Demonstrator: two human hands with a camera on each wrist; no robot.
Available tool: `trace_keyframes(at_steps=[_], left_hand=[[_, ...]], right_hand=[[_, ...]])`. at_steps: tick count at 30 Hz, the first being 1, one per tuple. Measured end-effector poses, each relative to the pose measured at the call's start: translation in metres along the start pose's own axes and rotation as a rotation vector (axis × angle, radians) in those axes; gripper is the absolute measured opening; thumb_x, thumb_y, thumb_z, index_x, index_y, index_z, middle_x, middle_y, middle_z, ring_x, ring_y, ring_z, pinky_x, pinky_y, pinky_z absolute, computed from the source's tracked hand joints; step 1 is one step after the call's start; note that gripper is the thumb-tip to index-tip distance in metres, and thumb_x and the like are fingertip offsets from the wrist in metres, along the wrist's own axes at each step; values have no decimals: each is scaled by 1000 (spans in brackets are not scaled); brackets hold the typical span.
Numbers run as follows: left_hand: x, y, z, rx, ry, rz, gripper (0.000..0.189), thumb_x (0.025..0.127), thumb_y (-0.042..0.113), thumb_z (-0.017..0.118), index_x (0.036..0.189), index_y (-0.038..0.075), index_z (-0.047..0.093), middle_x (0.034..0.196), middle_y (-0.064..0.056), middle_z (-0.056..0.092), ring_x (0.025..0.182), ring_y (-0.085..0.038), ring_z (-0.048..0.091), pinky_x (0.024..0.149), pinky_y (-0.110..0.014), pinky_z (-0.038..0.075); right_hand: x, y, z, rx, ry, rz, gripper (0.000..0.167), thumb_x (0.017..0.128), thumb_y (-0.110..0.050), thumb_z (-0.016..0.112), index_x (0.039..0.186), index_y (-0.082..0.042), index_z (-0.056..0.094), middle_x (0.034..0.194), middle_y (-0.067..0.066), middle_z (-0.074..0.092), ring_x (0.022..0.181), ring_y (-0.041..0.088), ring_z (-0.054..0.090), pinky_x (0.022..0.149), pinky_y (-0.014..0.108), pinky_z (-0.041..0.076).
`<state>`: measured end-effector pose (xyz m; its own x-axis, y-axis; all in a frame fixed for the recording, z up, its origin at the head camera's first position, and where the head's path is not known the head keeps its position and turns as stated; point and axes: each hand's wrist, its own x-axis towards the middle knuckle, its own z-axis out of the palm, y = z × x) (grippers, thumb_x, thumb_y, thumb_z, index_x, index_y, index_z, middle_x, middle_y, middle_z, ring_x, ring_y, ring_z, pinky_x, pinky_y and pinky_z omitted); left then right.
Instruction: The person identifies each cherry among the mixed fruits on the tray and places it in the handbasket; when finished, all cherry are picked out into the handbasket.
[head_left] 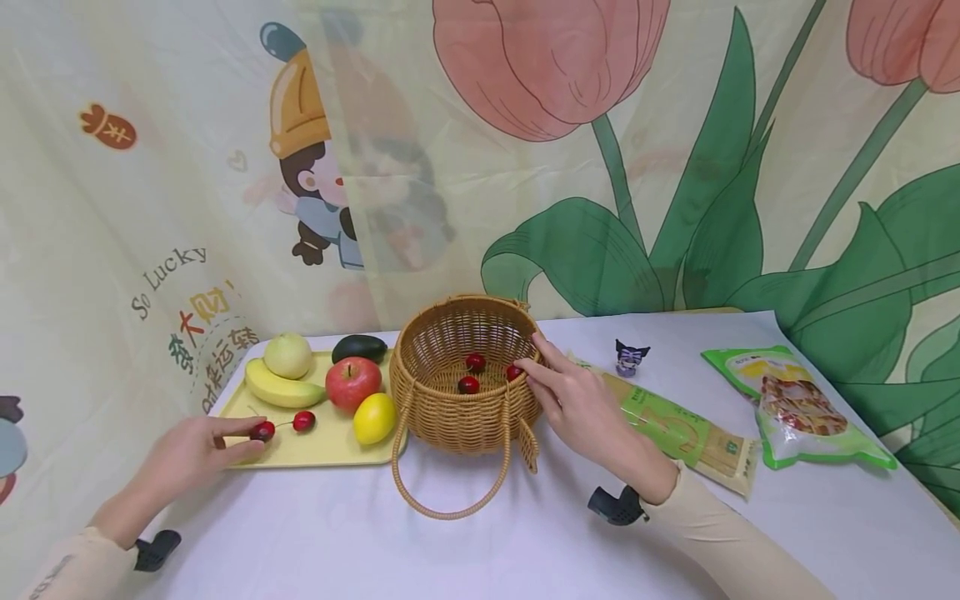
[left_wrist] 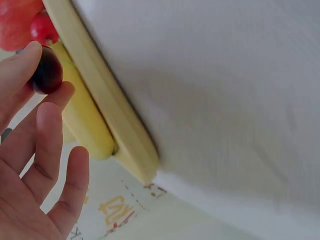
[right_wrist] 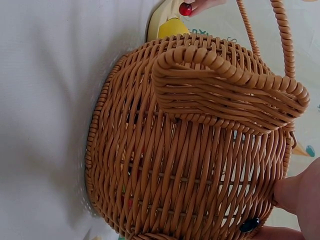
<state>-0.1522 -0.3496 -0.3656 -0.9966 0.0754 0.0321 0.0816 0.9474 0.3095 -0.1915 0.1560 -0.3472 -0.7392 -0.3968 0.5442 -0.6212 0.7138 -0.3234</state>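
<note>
My left hand (head_left: 187, 454) pinches a dark red cherry (head_left: 262, 431) between thumb and fingertips, over the front left part of a yellow tray (head_left: 322, 450). Close beside it is a second cherry (head_left: 303, 422), with a thin stem between the two. A brown wicker basket (head_left: 465, 425) stands right of the tray, its handle folded down to the front. Several cherries (head_left: 468, 385) lie inside it. With my right hand (head_left: 581, 408) I grip the basket's right rim; the right wrist view shows the thumb (right_wrist: 290, 192) against the weave.
The tray also bears a banana (head_left: 281, 386), a pale round fruit (head_left: 288, 356), a red apple (head_left: 353, 384), a lemon (head_left: 374, 418) and a dark green oval fruit (head_left: 359, 347). Rightward are a long green packet (head_left: 675, 429), a small dark figurine (head_left: 631, 358) and a green-white food bag (head_left: 806, 404).
</note>
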Motion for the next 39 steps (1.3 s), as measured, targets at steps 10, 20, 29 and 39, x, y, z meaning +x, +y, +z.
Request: trace_keyframes(at_steps=[10,20,29,39], left_hand=[[3,-5,-23,40,54,73,49,85,35,82,126,9,74,65,0,60,58,-5,42,49,-25,33],[32,42,-52,34,48,224,44,83,30,85,122,10,76,54,7,52,54,-6,41,48,-24,30],[63,94,-70,-21,-45,347,45,84,30,85,125,13,75,94,-6,80,47,-8,36,46,-24,30],[99,137,-66,-125,-135,460,39,87,21,83,125,12,75,104,-9,80,48,-8,37,46,-23,28]], right_hand=[[-1,0,0,4,-3,0,32,102,-11,63,133,-13,71,156,21,48,46,1,23,47,18,33],[-1,0,1,2,1,5,32,102,-12,63,132,-14,71,157,20,47,45,1,23,46,18,33],[1,0,0,-11,6,-11,33,102,-12,62,134,-14,70,157,18,46,49,3,29,48,19,33],[-1,1,1,-10,-8,0,33,102,-13,62,134,-15,70,157,19,47,46,1,24,47,18,32]])
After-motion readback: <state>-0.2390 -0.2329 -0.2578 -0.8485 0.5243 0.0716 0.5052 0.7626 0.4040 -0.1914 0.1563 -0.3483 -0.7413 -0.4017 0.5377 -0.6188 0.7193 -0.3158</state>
